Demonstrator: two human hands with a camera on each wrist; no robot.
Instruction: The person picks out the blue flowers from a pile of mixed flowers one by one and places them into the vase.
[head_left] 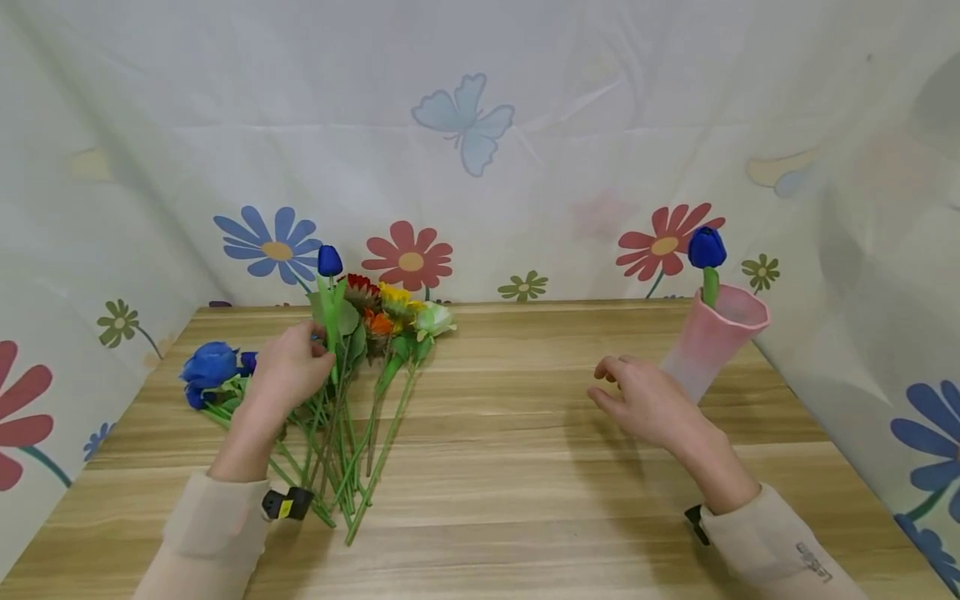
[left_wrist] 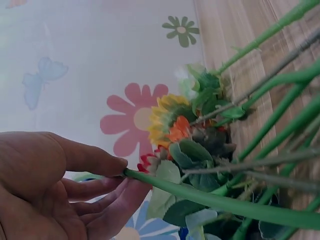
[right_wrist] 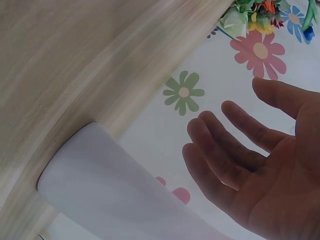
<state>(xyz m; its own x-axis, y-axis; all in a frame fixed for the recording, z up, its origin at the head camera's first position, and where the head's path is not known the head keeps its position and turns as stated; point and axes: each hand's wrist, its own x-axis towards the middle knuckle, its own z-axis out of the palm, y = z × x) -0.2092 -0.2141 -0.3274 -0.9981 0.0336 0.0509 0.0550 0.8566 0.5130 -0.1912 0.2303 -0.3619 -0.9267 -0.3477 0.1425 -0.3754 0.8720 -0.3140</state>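
Note:
My left hand [head_left: 285, 371] pinches the green stem [left_wrist: 215, 201] of a blue tulip [head_left: 329, 261] between thumb and fingertips, its bloom pointing up over a pile of artificial flowers. In that pile lie a blue rose [head_left: 211, 365], a yellow flower [head_left: 397, 300], an orange flower [head_left: 379, 322], a dark red flower [head_left: 362, 290] and a pale white-green rose [head_left: 433, 320]. On the right, a pink-and-white vase [head_left: 716, 337] holds another blue tulip [head_left: 707, 248]. Just left of the vase, my right hand [head_left: 648, 400] hangs with loosely bent fingers and holds nothing.
The wooden table [head_left: 495, 467] runs back to a white curtain [head_left: 540, 183] printed with flowers and a butterfly. Green stems [head_left: 352, 467] of the pile point toward the table's front. Curtain also closes in both sides.

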